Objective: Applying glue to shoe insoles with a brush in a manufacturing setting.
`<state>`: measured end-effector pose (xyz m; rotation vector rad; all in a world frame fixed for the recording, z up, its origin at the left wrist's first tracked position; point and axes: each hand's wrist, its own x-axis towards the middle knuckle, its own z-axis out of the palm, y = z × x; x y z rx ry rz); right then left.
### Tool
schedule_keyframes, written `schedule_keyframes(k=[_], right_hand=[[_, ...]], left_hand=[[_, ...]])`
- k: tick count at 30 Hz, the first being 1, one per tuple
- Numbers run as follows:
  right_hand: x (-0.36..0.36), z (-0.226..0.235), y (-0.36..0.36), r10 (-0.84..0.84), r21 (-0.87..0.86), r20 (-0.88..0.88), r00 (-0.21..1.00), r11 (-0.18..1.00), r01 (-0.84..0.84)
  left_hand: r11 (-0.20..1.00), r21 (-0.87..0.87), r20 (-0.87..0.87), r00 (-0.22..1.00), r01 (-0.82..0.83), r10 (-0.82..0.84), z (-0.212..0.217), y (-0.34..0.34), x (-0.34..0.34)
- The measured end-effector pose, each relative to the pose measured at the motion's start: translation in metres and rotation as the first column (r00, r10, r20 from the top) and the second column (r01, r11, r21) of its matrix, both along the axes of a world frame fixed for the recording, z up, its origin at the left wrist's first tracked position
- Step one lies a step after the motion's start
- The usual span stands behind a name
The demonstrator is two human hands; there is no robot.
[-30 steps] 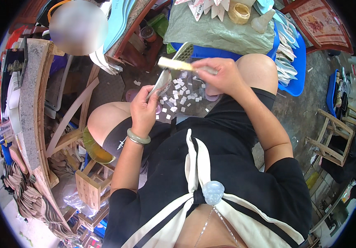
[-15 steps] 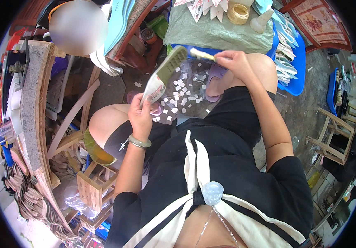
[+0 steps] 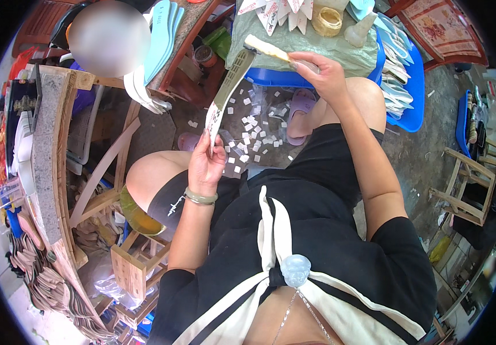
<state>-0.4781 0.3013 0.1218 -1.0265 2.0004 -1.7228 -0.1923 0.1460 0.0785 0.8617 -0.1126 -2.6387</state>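
Note:
An insole (image 3: pixel 225 92), white at one end and olive-grey with a grid pattern at the other, stands raised in front of me. My left hand (image 3: pixel 206 164) grips its white end between thumb and fingers, the olive end pointing away. In my right hand (image 3: pixel 324 75) is a brush (image 3: pixel 268 49) with a pale, caked head. The brush head is at the far tip of the insole, seemingly touching it. Beyond my hands, a squat jar (image 3: pixel 327 22) with yellowish, crusted walls stands on a greenish plastic sheet (image 3: pixel 294 57), beside a pale translucent bottle (image 3: pixel 357 33).
A blue bin (image 3: pixel 414 103) at the right holds several white insoles. Light-blue insoles (image 3: pixel 164 43) overhang the table at the left, near another person. Small white squares (image 3: pixel 251 129) litter the floor between my feet. Wooden stools (image 3: pixel 138 267) stand at both sides.
The insole has turned more edge-on and its far tip has shifted up and left. My right hand has brought the brush up and left to that tip.

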Motion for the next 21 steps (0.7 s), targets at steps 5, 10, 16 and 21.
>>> schedule_keyframes(k=[5,10,16,21], right_hand=[[0.008,-0.01,-0.007,-0.007,0.035,-0.092,0.996,0.999,0.011],[0.044,-0.019,-0.005,0.021,0.023,-0.058,0.998,1.0,-0.02],[0.088,-0.033,-0.007,0.197,0.001,-0.061,0.979,0.98,-0.197],[0.11,-0.026,0.002,0.341,0.109,0.441,0.83,0.897,-0.427]], left_hand=[[0.991,0.127,-0.055,0.998,-0.037,0.044,0.002,0.004,-0.001],[0.977,0.209,-0.072,0.996,-0.041,0.057,0.0,0.006,-0.005],[0.975,0.212,-0.057,0.996,-0.061,0.075,-0.003,0.006,-0.01],[1.0,0.007,0.04,0.999,-0.03,0.029,-0.014,0.007,-0.012]])
